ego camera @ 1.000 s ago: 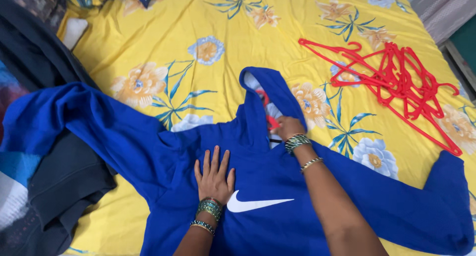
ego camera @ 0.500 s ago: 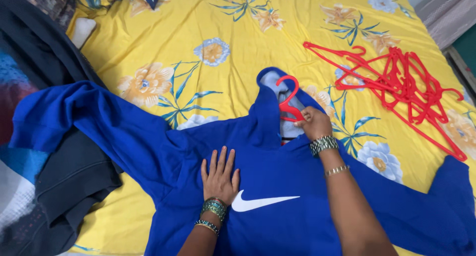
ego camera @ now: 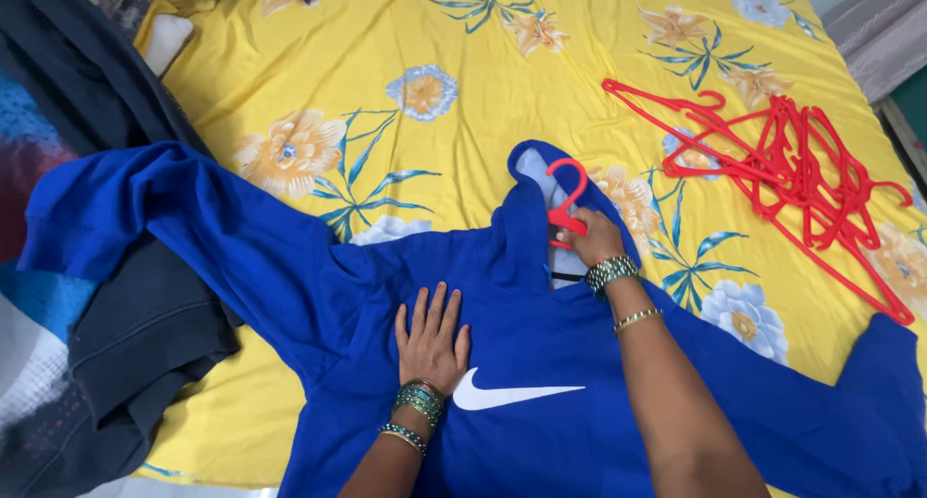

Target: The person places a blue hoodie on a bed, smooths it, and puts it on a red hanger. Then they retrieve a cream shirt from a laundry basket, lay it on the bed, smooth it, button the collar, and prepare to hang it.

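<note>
A blue hooded sweatshirt (ego camera: 290, 266) with a white mark on its chest lies spread face-up on the yellow flowered bedsheet (ego camera: 463, 54). My left hand (ego camera: 431, 338) rests flat on the chest, fingers spread. My right hand (ego camera: 589, 237) is at the neck opening, gripping a red plastic hanger (ego camera: 566, 197) whose hook sticks up out of the hood. The hanger's body is hidden inside the sweatshirt. Both wrists wear bangles.
A tangle of several red hangers (ego camera: 792, 170) lies on the sheet to the right. Dark navy clothing (ego camera: 126, 334) is piled at the left edge, partly under the blue sleeve. The bed's right edge (ego camera: 888, 35) shows at top right.
The red hanger's hook has come up out of the hood opening, pushed by my right hand. My left hand has stayed pressed on the chest.
</note>
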